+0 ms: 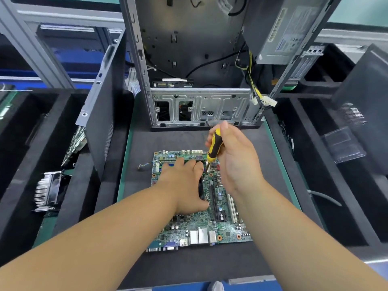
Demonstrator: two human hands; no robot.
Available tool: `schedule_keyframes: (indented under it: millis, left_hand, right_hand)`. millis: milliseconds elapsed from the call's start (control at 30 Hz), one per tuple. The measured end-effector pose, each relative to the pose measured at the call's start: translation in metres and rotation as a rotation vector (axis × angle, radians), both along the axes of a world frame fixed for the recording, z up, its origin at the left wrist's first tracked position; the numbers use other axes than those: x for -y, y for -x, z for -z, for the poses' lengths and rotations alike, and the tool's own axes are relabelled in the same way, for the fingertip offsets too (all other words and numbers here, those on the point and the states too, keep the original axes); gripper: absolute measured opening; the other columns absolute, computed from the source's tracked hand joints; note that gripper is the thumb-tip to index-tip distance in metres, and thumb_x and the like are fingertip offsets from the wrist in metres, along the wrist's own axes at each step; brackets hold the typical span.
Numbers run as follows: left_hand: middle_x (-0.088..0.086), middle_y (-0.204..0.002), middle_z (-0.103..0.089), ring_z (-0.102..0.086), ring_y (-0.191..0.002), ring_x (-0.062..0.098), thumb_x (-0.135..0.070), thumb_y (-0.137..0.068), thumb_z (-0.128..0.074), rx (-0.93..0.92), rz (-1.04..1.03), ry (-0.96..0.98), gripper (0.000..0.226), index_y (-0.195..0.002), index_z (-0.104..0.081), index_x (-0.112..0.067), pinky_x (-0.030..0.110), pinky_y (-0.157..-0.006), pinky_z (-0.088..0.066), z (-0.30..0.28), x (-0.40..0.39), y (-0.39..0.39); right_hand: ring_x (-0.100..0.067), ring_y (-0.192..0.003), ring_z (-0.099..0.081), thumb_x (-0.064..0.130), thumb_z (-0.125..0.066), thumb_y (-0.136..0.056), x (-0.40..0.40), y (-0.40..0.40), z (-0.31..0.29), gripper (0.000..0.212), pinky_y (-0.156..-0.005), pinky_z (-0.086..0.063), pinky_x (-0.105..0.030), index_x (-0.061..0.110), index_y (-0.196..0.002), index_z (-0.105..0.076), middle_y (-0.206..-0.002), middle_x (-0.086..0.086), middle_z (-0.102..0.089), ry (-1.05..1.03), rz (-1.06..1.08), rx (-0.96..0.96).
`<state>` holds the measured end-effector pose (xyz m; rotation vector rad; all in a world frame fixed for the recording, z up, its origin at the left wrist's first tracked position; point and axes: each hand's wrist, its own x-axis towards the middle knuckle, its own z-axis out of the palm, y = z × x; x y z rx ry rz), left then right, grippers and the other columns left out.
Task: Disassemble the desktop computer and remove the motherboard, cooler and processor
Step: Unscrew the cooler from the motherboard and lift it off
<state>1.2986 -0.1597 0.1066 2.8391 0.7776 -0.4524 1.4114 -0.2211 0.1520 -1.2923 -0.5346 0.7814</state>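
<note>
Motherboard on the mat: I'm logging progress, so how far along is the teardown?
Done: the motherboard lies out on the mat, and the opened case stands behind it. In hand: the left hand rests on the cooler while the right hand holds the screwdriver, tip down at the cooler's edge. Left: lifting the cooler off, then the processor, which is hidden now.

Two bare forearms, no sleeves, gloves or jewellery visible

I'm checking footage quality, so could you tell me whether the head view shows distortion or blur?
Head view: wide-angle bending bows the computer case edges and frame rails outward; the motherboard and screwdriver are fairly sharp; corners and side bins look soft.
</note>
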Motion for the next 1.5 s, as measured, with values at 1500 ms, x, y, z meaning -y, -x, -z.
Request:
schedule_keyframes:
  millis: [1500]
  left_hand:
    - [0.0, -0.125, -0.039, -0.033, -0.113, 0.026, -0.078, -0.062, -0.043, -0.008, 0.006, -0.041, 0.089, -0.13, -0.034, -0.021, 0.052, -0.087, -0.033, 0.001, 0.002, -0.001]
  right_hand:
    - [-0.009, -0.041, -0.018, 0.023, -0.048, -0.072, -0.017, 0.0, -0.005, 0.03, -0.046, -0.014, -0.02, 0.02, -0.044, -0.04, -0.042, 0.004, -0.024, -0.163, -0.395, -0.078]
